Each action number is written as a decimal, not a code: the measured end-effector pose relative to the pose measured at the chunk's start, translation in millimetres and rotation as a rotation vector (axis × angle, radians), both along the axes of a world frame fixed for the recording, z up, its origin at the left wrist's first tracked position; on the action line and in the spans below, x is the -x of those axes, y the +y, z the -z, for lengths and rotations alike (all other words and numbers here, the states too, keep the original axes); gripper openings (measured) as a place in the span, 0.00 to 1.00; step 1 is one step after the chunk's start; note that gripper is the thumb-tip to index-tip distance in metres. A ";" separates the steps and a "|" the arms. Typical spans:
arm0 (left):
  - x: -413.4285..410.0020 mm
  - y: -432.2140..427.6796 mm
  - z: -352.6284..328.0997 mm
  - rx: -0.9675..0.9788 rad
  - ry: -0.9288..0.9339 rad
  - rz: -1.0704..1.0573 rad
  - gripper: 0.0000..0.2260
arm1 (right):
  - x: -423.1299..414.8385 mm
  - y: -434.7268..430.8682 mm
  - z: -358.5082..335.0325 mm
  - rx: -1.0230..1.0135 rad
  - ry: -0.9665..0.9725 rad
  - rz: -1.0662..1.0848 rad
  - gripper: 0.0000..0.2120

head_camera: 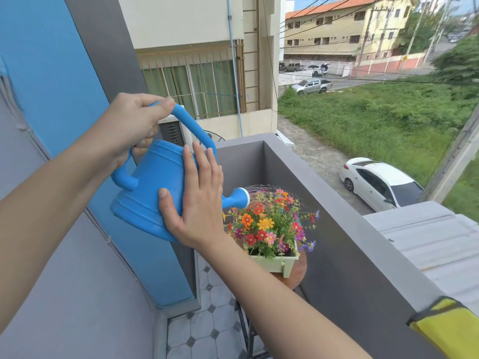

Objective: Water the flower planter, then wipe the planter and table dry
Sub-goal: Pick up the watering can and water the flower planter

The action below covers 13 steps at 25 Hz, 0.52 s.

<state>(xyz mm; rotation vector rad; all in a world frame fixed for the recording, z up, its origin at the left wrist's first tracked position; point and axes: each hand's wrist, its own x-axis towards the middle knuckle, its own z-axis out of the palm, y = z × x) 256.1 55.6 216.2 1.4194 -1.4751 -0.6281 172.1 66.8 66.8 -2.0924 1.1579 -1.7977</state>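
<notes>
A blue watering can [153, 182] is tilted forward above the balcony, its white-faced rose [242, 198] spraying fine streams of water onto the colourful flowers [269, 224]. The flowers stand in a pale green planter [278, 264] on a small round brown table [298, 273]. My left hand [129, 125] is closed around the can's top handle. My right hand [199, 203] lies flat with spread fingers against the can's side, supporting it.
A grey balcony wall [337, 208] runs along the right, with a yellow cloth [448, 330] draped over its top at the lower right. A blue wall [51, 73] stands at the left. The floor [207, 332] is tiled, with the table's dark legs on it.
</notes>
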 end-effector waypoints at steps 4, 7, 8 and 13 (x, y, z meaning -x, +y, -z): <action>0.1 2.9 6.4 -0.043 -0.024 0.010 0.07 | -4.1 9.8 9.4 -0.035 -0.001 -0.003 0.34; 3.8 3.7 10.5 -0.071 -0.014 0.029 0.08 | -0.7 15.3 12.2 -0.040 -0.001 0.028 0.34; 4.5 3.4 11.3 -0.070 0.003 0.028 0.08 | 2.2 15.4 11.2 -0.033 0.004 0.037 0.34; -6.9 9.6 27.7 0.012 0.164 -0.001 0.07 | 16.6 5.7 14.3 0.114 0.125 0.037 0.32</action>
